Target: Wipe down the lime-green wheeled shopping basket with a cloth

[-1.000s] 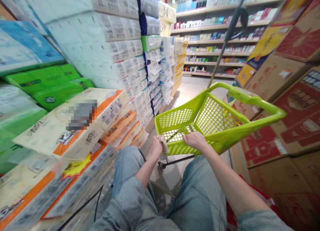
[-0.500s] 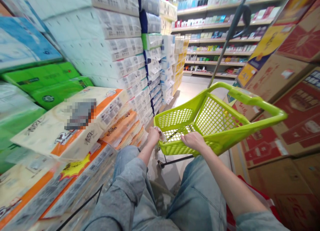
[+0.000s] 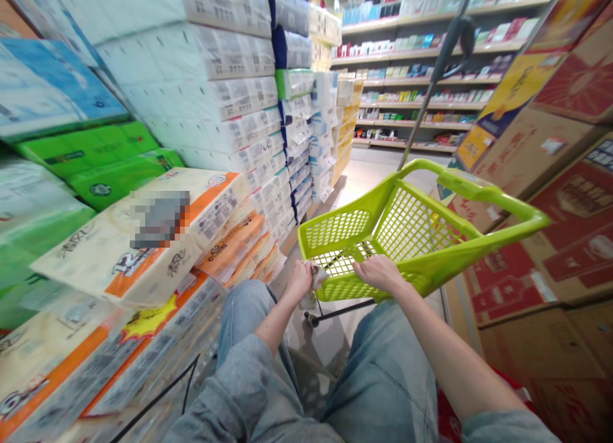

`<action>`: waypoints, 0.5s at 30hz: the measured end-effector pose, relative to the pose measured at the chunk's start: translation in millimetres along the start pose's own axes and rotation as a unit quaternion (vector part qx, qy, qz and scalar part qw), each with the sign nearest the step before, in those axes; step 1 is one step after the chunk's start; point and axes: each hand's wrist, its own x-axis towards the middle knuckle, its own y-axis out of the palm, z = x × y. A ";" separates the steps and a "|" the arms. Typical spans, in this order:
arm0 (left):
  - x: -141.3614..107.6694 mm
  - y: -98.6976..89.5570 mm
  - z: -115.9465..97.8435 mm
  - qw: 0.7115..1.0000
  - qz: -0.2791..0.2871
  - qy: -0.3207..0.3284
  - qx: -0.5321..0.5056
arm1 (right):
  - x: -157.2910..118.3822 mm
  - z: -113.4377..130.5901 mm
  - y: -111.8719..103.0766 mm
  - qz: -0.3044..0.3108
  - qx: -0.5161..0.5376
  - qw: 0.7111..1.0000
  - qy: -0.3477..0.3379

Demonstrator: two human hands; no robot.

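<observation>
A lime-green shopping cart (image 3: 421, 264) with a lattice basket stands before my knees, its handle toward the right. My left hand (image 3: 300, 278) is closed on a crumpled whitish cloth (image 3: 317, 277), which lies against the near left corner of the basket rim. Farther right along the same near rim, my right hand (image 3: 380, 272) grips the cart's edge with its fingers wrapped over it. Inside the basket only the lattice floor and walls show. Part of the cloth is hidden by my left fingers.
Stacked tissue packs (image 3: 191, 219) rise close on my left, with a pixelated dark object (image 3: 165, 219) on one. Cardboard boxes (image 3: 541, 239) line the right. A slanted metal pole (image 3: 426, 105) stands behind the cart. Stocked shelves (image 3: 412, 79) fill the back.
My left hand, with the cloth, has moved slightly down and right at the basket's corner; more of the cloth shows. My right hand keeps its grip on the rim. The view has shifted a little.
</observation>
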 end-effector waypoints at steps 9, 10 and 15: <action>47.5 -12.7 -16.3 0.996 -0.037 -0.076 0.007 | -0.2 2.9 -1.3 -0.003 -0.006 1.000 -0.004; 46.8 -11.8 -17.6 0.996 -0.041 -0.078 0.008 | -0.4 2.7 -1.5 -0.001 -0.006 1.000 -0.003; 21.2 -4.1 -16.4 0.998 -0.033 -0.053 0.013 | -2.0 -1.7 -1.2 0.012 -0.004 1.000 0.013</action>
